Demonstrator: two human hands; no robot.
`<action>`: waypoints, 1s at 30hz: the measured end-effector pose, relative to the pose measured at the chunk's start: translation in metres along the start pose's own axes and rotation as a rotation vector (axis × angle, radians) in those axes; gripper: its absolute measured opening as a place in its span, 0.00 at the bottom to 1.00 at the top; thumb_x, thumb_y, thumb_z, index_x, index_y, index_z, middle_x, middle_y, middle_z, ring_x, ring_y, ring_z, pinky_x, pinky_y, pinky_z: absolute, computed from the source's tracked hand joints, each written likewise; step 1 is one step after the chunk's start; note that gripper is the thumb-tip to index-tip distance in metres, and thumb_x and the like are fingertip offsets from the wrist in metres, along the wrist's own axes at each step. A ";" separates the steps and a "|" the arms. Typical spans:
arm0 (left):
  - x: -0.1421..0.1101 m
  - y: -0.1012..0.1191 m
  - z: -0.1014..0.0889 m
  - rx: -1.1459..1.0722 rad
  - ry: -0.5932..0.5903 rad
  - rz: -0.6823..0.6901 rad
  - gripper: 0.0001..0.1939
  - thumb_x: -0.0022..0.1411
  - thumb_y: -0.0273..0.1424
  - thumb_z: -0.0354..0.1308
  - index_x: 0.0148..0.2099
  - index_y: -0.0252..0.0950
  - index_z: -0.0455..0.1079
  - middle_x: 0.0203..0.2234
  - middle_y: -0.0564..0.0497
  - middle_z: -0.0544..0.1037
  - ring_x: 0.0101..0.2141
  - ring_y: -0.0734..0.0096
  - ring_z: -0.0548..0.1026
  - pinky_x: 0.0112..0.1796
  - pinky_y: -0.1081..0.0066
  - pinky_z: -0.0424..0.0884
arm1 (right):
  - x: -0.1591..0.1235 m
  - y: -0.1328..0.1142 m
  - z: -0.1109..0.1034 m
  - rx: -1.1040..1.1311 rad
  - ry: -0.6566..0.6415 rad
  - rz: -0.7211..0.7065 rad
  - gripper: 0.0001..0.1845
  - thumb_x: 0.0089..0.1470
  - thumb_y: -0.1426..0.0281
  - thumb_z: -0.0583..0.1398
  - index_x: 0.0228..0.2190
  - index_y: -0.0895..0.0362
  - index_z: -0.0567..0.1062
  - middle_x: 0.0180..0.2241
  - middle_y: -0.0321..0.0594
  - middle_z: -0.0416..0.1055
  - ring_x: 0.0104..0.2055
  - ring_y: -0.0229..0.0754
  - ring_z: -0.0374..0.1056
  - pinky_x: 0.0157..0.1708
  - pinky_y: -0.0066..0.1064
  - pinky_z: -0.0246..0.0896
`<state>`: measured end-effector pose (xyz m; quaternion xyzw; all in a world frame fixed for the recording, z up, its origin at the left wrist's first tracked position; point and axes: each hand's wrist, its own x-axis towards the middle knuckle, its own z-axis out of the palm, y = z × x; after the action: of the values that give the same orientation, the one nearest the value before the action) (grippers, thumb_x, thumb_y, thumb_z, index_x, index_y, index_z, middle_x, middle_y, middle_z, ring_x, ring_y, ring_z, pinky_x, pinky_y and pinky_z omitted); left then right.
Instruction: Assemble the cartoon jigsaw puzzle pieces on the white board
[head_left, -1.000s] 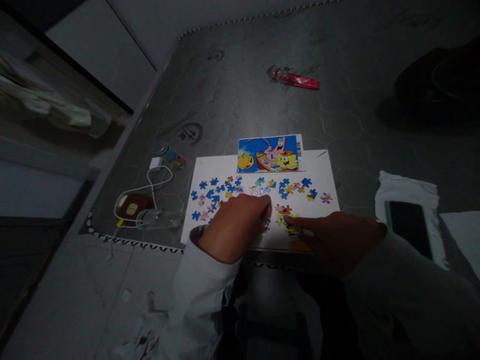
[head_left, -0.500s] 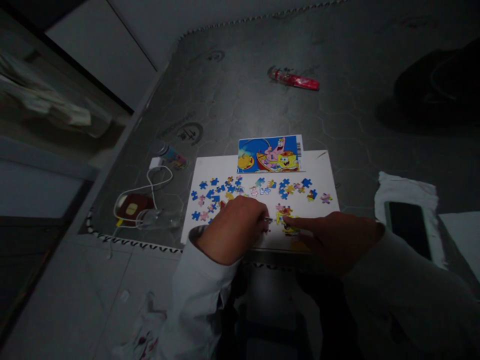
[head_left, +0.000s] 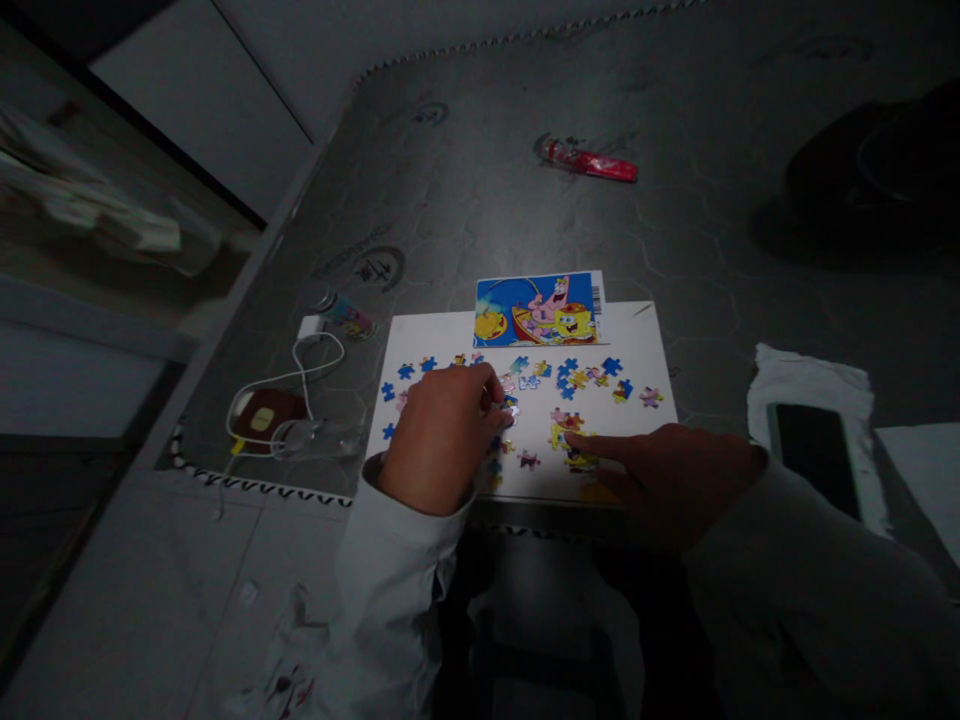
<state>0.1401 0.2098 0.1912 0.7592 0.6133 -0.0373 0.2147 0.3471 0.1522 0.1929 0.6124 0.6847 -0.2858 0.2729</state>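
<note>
Loose jigsaw puzzle pieces (head_left: 568, 378), mostly blue, pink and yellow, lie scattered over a white board (head_left: 637, 335). My left hand (head_left: 442, 435) hovers over the left half of the board, covering several pieces. Its thumb and index finger pinch a puzzle piece (head_left: 514, 410), pale on the side I see. At the right, my right hand (head_left: 667, 470) rests its outstretched index finger on a small joined patch of yellow and pink pieces (head_left: 561, 425); its other fingers are partly in shadow. A single pink-and-dark piece (head_left: 529, 460) sits between the hands.
A cartoon picture card (head_left: 536, 310) lies across the board's back edge. To the left are a small bottle (head_left: 349, 313), a white cable with plug (head_left: 311, 327), a brown case (head_left: 274, 418) and a clear cup (head_left: 311, 440). A phone (head_left: 814, 455) on white cloth lies right; a red item (head_left: 600, 163) lies behind.
My left hand has moved left and slightly away from me with the puzzle piece, uncovering the pink-and-dark piece. My right hand has stayed with its fingertip on the joined patch.
</note>
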 end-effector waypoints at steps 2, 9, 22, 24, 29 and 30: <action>0.000 -0.001 0.003 -0.004 -0.098 0.112 0.14 0.62 0.30 0.81 0.50 0.41 0.87 0.45 0.49 0.91 0.48 0.54 0.86 0.48 0.63 0.73 | 0.000 0.000 -0.002 0.009 -0.014 -0.007 0.35 0.75 0.58 0.56 0.78 0.29 0.68 0.58 0.53 0.87 0.55 0.69 0.85 0.46 0.53 0.77; 0.002 0.003 0.012 0.066 -0.324 0.228 0.08 0.66 0.28 0.77 0.47 0.42 0.88 0.47 0.48 0.89 0.49 0.56 0.84 0.47 0.63 0.70 | 0.001 0.000 -0.003 0.005 -0.014 0.006 0.34 0.75 0.61 0.55 0.77 0.30 0.69 0.58 0.52 0.87 0.57 0.70 0.84 0.48 0.56 0.78; 0.004 0.014 0.006 -0.260 -0.049 0.101 0.03 0.71 0.27 0.74 0.42 0.41 0.88 0.39 0.51 0.92 0.43 0.62 0.87 0.48 0.63 0.74 | -0.006 -0.005 -0.005 -0.017 0.031 -0.017 0.30 0.74 0.60 0.58 0.72 0.27 0.76 0.55 0.50 0.88 0.54 0.67 0.86 0.46 0.54 0.80; 0.008 0.015 0.009 -0.332 -0.019 0.075 0.03 0.71 0.26 0.73 0.43 0.40 0.88 0.38 0.50 0.92 0.42 0.62 0.88 0.50 0.62 0.76 | -0.007 -0.006 -0.005 -0.003 0.040 -0.012 0.30 0.75 0.62 0.56 0.71 0.29 0.77 0.54 0.52 0.88 0.53 0.68 0.86 0.45 0.54 0.79; 0.013 0.017 0.018 -0.360 -0.014 0.040 0.02 0.72 0.29 0.73 0.43 0.40 0.88 0.39 0.49 0.92 0.43 0.60 0.88 0.52 0.59 0.78 | -0.006 -0.009 -0.005 -0.023 0.024 -0.006 0.30 0.76 0.60 0.55 0.73 0.29 0.75 0.55 0.51 0.88 0.55 0.66 0.86 0.47 0.51 0.79; 0.013 0.017 0.020 -0.353 -0.020 0.033 0.02 0.71 0.29 0.73 0.43 0.40 0.89 0.39 0.49 0.92 0.43 0.59 0.88 0.53 0.58 0.78 | -0.005 -0.010 -0.005 -0.030 0.016 -0.009 0.31 0.76 0.59 0.55 0.74 0.29 0.74 0.56 0.51 0.88 0.55 0.66 0.86 0.47 0.51 0.79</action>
<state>0.1632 0.2119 0.1740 0.7192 0.5955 0.0670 0.3516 0.3376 0.1509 0.2005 0.6075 0.6936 -0.2720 0.2753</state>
